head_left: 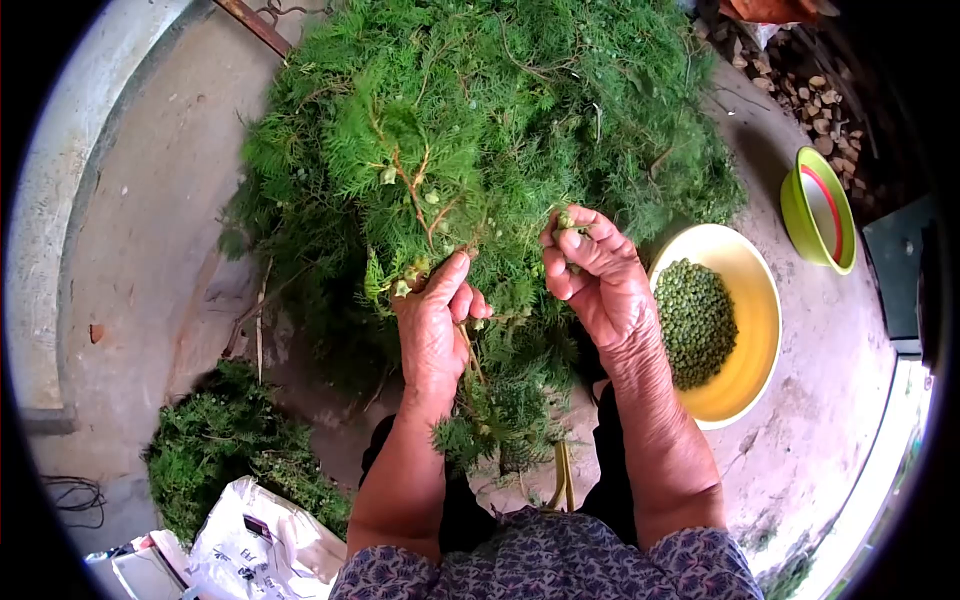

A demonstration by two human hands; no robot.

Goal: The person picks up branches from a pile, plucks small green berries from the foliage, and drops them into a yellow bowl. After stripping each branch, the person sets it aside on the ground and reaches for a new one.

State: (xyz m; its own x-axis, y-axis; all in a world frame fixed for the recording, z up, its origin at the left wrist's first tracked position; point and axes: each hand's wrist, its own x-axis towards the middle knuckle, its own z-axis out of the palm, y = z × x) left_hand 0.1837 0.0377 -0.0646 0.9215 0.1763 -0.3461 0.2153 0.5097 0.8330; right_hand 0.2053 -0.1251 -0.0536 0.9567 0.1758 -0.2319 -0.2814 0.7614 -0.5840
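My left hand [436,315] is closed round the stem of a green conifer sprig [412,185], which carries a few pale green cones. To its right, my right hand [600,265] is raised in a pinch, with a small green cone [566,220] between thumb and fingertips. Behind both hands lies a large heap of leafy green branches [520,110]. A yellow bowl [758,335] stands beside my right forearm, and many round green cones [692,325] lie in it.
A smaller green branch pile [235,440] and a white plastic bag [265,545] are at the lower left. A lime-green basin [845,225] stands at the right, near chopped wood [820,115] at the upper right. A dark cable [75,497] lies at the far left.
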